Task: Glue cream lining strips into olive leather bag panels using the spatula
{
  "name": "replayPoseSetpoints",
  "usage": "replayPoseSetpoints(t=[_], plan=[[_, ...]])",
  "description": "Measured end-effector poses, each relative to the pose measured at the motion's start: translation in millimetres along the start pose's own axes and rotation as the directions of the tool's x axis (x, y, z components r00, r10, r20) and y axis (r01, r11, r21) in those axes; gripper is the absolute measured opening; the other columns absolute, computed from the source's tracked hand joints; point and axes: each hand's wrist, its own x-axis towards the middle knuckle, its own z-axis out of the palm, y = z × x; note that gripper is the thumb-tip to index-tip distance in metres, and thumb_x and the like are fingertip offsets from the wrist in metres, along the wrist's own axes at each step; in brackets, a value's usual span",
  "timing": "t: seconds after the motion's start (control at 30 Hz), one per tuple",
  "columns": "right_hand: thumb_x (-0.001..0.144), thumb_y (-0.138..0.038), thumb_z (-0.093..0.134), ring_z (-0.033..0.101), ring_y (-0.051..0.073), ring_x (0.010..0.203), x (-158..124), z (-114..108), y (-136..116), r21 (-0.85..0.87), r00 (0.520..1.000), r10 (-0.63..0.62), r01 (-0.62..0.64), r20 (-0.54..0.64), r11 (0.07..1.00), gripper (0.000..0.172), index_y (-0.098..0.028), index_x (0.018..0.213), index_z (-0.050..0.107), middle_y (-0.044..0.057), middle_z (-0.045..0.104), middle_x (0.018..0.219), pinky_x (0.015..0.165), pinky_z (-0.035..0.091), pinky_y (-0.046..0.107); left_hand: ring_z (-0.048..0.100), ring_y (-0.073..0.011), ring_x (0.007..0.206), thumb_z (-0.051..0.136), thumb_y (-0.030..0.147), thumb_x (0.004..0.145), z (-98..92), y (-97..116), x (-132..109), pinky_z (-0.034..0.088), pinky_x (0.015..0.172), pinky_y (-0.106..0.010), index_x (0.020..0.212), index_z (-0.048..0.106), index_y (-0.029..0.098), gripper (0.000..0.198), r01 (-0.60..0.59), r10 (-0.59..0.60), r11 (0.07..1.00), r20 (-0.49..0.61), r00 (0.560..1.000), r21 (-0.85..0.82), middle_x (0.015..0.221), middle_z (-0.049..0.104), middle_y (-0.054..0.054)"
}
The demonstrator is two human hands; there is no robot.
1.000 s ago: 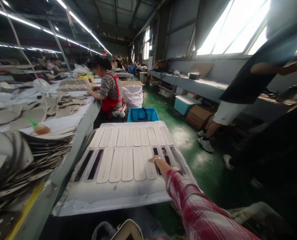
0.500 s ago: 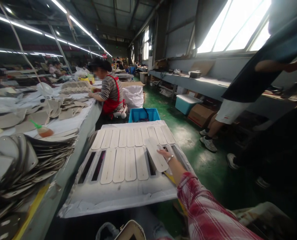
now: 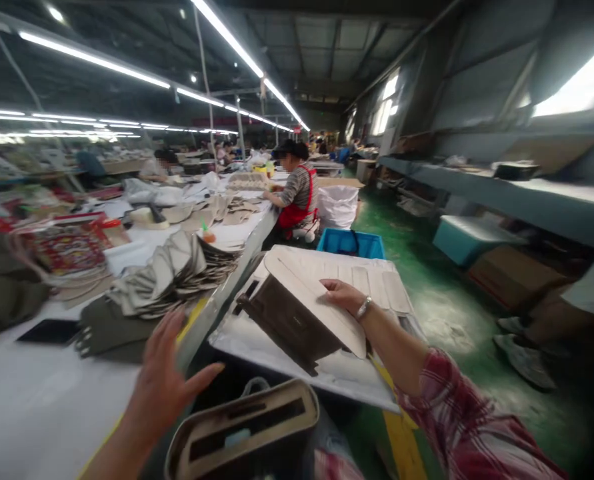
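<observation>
My right hand (image 3: 341, 295) grips a stack of long white strips (image 3: 317, 303) with dark brown undersides (image 3: 289, 323), lifted and tilted above the white board (image 3: 277, 353) where more white strips (image 3: 377, 283) lie in a row. My left hand (image 3: 169, 377) hovers open with fingers spread over the edge of the grey worktable (image 3: 37, 400), near the lifted stack and touching nothing. A tan bag with open pockets (image 3: 247, 433) sits just below both hands.
A fanned pile of grey cut pieces (image 3: 177, 273) lies on the worktable. A person in a red apron (image 3: 297, 193) works further along it. A blue crate (image 3: 351, 243) and white sack (image 3: 337, 203) stand beyond the board. Boxes line the green floor at right.
My right hand has gathered the white strips off the board and lifted them as a stack. My left hand has come into view. The view has swung left toward the worktable.
</observation>
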Motion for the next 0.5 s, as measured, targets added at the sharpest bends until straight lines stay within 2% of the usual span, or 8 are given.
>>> replayPoseSetpoints(t=[0.03,0.07,0.1,0.13,0.2,0.27,0.33,0.5], plan=[[0.043,-0.04,0.078,0.059,0.015,0.063,4,25,-2,-0.033,0.995,0.032,-0.03,0.091,0.999,0.045,-0.012,0.076,0.064,0.002,0.065,0.07,0.064,0.048,0.026,0.032,-0.0309,0.125,0.062,0.058,0.065,-5.5,3,3,0.031,0.101,-0.047,0.136,0.021,0.019,0.092,-0.048,0.05,0.998,0.052,0.997,-0.05,0.138,0.033,-0.014],[0.046,-0.043,0.076,0.058,0.014,0.06,6,47,-3,-0.079,0.984,0.066,-0.053,0.166,0.995,0.045,-0.011,0.075,0.064,0.002,0.064,0.069,0.061,0.047,0.025,0.042,-0.0298,0.118,0.065,0.057,0.061,-8.6,5,8,0.036,0.098,-0.043,0.133,0.03,0.018,0.089,-0.073,0.087,0.991,0.137,0.987,-0.109,0.13,0.044,-0.012],[0.049,-0.045,0.074,0.057,0.014,0.059,8,66,-4,-0.143,0.97,0.096,-0.065,0.221,0.988,0.045,-0.011,0.076,0.064,0.002,0.064,0.069,0.059,0.045,0.025,0.051,-0.0271,0.108,0.064,0.054,0.064,-10.0,6,15,0.041,0.092,-0.039,0.126,0.041,0.017,0.076,-0.069,0.116,0.983,0.288,0.951,-0.168,0.119,0.055,-0.01],[0.054,-0.049,0.071,0.056,0.013,0.059,10,81,-4,-0.228,0.964,0.108,-0.052,0.244,0.972,0.046,-0.01,0.077,0.064,0.001,0.063,0.068,0.058,0.044,0.024,0.058,-0.0252,0.096,0.062,0.052,0.067,-10.9,6,22,0.046,0.084,-0.035,0.116,0.051,0.015,0.063,-0.029,0.105,0.979,0.374,0.922,-0.203,0.104,0.063,-0.009],[0.063,-0.053,0.063,0.053,0.012,0.06,10,100,-2,-0.46,0.974,0.069,0.039,0.216,0.887,0.046,-0.01,0.078,0.064,0.0,0.06,0.066,0.058,0.04,0.022,0.062,-0.0244,0.085,0.06,0.051,0.069,-13.7,7,31,0.047,0.078,-0.033,0.104,0.06,0.013,0.052,0.021,0.036,0.992,0.445,0.895,-0.123,0.09,0.067,-0.008],[0.07,-0.054,0.056,0.051,0.012,0.063,7,109,3,-0.677,0.987,-0.024,0.126,0.158,0.726,0.045,-0.011,0.076,0.064,-0.001,0.057,0.064,0.059,0.037,0.022,0.062,-0.0271,0.083,0.057,0.052,0.069,-19.2,9,29,0.046,0.076,-0.034,0.095,0.064,0.012,0.048,0.034,-0.06,0.997,0.456,0.888,0.065,0.085,0.068,-0.011],[0.076,-0.053,0.05,0.052,0.014,0.067,4,113,12,-0.78,0.99,-0.098,0.14,0.1,0.61,0.043,-0.013,0.079,0.065,0.0,0.059,0.067,0.062,0.036,0.023,0.062,-0.0304,0.083,0.054,0.053,0.071,-23.6,14,21,0.046,0.076,-0.036,0.089,0.066,0.01,0.049,0.026,-0.139,0.969,0.453,0.88,0.247,0.083,0.067,-0.015],[0.085,-0.05,0.036,0.056,0.02,0.081,-10,124,34,-0.766,0.973,-0.218,0.081,-0.078,0.638,0.047,-0.016,0.107,0.059,0.006,0.063,0.09,0.073,0.04,0.029,0.062,-0.0319,0.084,0.047,0.051,0.076,-15.7,26,-5,0.046,0.075,-0.037,0.092,0.065,0.01,0.048,0.045,-0.229,0.917,0.431,0.873,0.397,0.084,0.067,-0.018]])
